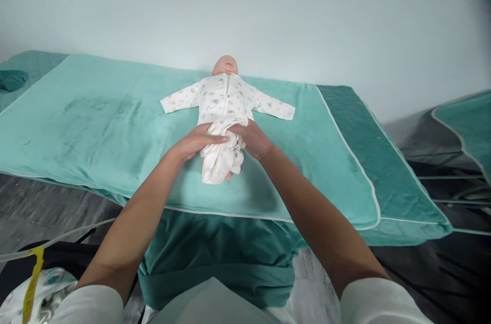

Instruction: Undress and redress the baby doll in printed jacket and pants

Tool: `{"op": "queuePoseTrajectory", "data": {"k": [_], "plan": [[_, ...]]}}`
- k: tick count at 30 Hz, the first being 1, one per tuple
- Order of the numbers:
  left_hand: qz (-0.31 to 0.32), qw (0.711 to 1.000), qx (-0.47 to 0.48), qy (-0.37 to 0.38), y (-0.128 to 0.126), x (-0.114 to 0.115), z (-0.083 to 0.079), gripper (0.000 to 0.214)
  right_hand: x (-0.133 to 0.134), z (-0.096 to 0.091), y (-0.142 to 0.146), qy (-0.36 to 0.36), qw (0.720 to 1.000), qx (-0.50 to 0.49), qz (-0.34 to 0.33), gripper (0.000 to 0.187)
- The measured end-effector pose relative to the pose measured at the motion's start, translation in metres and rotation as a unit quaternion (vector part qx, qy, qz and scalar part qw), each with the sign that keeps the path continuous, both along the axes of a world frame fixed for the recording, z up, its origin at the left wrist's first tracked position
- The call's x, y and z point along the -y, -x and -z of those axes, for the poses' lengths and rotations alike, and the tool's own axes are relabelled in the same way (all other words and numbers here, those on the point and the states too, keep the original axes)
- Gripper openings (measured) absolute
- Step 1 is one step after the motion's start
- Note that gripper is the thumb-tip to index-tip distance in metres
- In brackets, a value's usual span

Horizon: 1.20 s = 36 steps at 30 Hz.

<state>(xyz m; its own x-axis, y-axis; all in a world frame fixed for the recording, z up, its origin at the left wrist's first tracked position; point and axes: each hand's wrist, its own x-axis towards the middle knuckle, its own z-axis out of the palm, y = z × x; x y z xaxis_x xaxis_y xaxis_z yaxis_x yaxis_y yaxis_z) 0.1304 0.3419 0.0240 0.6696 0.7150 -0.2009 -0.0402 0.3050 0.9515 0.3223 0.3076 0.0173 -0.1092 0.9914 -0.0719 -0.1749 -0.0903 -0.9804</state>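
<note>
A baby doll [225, 65] lies on its back on the green velvet bed cover, its head toward the wall. It wears a white long-sleeved baby top [226, 96] with small prints, sleeves spread to both sides. Bunched white printed baby pants [219, 164] cover the doll's lower body, with a bit of skin-coloured leg or foot showing below. My left hand [198, 141] grips the left side of the pants, thumb lying across the gathered cloth. On the opposite side, my right hand [253, 139] is closed on the same cloth; its fingertips are hidden in the folds.
The green bed cover [107, 124] with white piping stretches left and right. A pale wall [245, 7] rises directly behind. Another green-covered surface [471, 130] stands at the right. At lower left are a printed cloth bundle [49, 288], a yellow strap [34, 278] and a pale tube.
</note>
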Motion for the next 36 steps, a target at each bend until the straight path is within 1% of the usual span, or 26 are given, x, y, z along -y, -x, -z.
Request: {"op": "queuePoseTrajectory", "data": {"k": [1,2,4,6,7,8,9,10,12,14,16,18,20,22,25,27,29,33,36], "plan": [[0.003,1.0,-0.005,-0.007,0.0,-0.001,-0.001,0.052,0.001,0.0,0.0,0.0,1.0,0.011,0.002,0.03],[-0.009,1.0,0.001,-0.011,0.0,-0.001,-0.002,0.049,0.003,-0.001,0.0,0.001,1.0,0.027,0.005,0.032],[-0.069,0.997,0.04,-0.012,-0.002,-0.002,-0.001,0.042,0.007,-0.005,0.0,0.002,0.998,0.066,0.005,0.038],[-0.143,0.986,0.09,-0.001,-0.006,-0.001,0.0,0.036,0.01,-0.008,0.0,0.001,0.994,0.102,-0.026,0.045],[-0.169,0.98,0.106,0.006,-0.008,0.001,0.002,0.034,0.01,-0.009,0.001,-0.004,0.992,0.117,-0.045,0.048],[-0.186,0.976,0.114,0.013,-0.01,0.004,0.003,0.033,0.011,-0.009,0.001,-0.012,0.989,0.133,-0.057,0.05],[-0.197,0.974,0.115,0.019,-0.012,0.009,0.004,0.032,0.01,-0.008,0.002,-0.025,0.987,0.152,-0.054,0.051],[-0.204,0.972,0.11,0.023,-0.014,0.014,0.006,0.033,0.01,-0.006,0.003,-0.043,0.983,0.175,-0.036,0.05],[-0.227,0.969,0.093,0.024,-0.016,0.026,0.008,0.034,0.008,-0.002,0.006,-0.079,0.971,0.223,0.014,0.043],[-0.255,0.964,0.071,0.015,-0.017,0.037,0.01,0.036,0.007,0.001,0.009,-0.097,0.959,0.264,0.038,0.034],[-0.261,0.965,0.035,-0.008,-0.014,0.044,0.009,0.04,0.007,0.001,0.011,-0.102,0.95,0.294,0.022,0.029],[-0.246,0.968,-0.027,-0.046,-0.01,0.047,0.007,0.044,0.008,0.0,0.011,-0.111,0.941,0.32,-0.008,0.031],[-0.243,0.961,-0.094,-0.087,-0.005,0.048,0.005,0.037,0.008,-0.003,0.011,-0.12,0.931,0.343,-0.039,0.036],[-0.26,0.949,-0.136,-0.116,-0.001,0.05,0.004,0.025,0.008,-0.007,0.011,-0.122,0.92,0.367,-0.07,0.039],[-0.297,0.936,-0.145,-0.118,0.003,0.062,0.007,0.017,0.008,-0.013,0.015,-0.124,0.891,0.421,-0.118,0.032],[-0.317,0.933,-0.136,-0.098,0.004,0.075,0.008,0.019,0.008,-0.017,0.019,-0.136,0.861,0.467,-0.145,0.024],[-0.33,0.934,-0.121,-0.07,0.003,0.09,0.008,0.023,0.009,-0.021,0.023,-0.147,0.827,0.517,-0.164,0.02],[-0.367,0.928,-0.064,0.021,-0.002,0.12,0.0,0.026,0.009,-0.026,0.028,-0.142,0.765,0.6,-0.187,0.025],[-0.388,0.915,-0.001,0.113,-0.006,0.139,-0.003,0.028,0.008,-0.029,0.028,-0.136,0.732,0.636,-0.204,0.024]]}}
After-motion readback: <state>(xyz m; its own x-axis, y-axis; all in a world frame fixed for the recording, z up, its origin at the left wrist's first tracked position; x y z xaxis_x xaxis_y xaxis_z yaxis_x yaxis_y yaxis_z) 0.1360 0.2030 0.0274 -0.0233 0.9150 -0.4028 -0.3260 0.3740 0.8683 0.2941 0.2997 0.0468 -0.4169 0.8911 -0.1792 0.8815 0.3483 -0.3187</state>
